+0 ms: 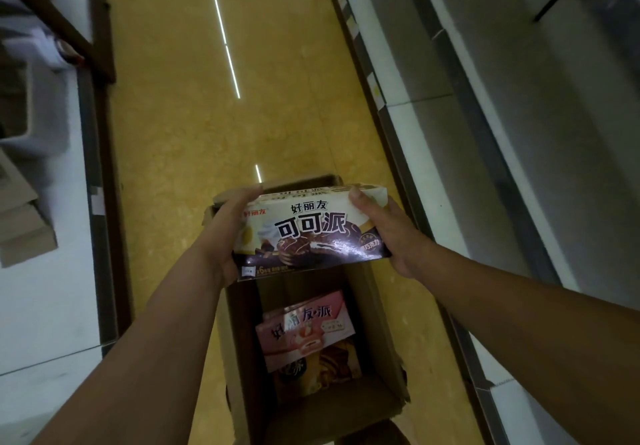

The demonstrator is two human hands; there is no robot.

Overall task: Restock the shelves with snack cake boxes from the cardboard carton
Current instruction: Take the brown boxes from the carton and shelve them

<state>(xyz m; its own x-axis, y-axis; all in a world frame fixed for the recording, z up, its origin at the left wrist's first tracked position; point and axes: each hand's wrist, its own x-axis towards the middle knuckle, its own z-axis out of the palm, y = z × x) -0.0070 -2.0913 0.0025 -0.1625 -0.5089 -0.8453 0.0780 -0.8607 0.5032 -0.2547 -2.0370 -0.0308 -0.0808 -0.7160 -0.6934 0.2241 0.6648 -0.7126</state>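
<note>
Both forearms reach forward; the left hand [225,236] and right hand [388,233] grasp opposite ends of a brown box [311,233], fingers curled over its top edge. The box is held above the open carton [377,309], where a pink box [304,327] lies on others.

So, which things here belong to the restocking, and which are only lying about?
Job: brown snack cake box, held by left hand and right hand; pink box inside cardboard carton; shelf on right.
Lying about: flat cardboard pieces, far left.
</note>
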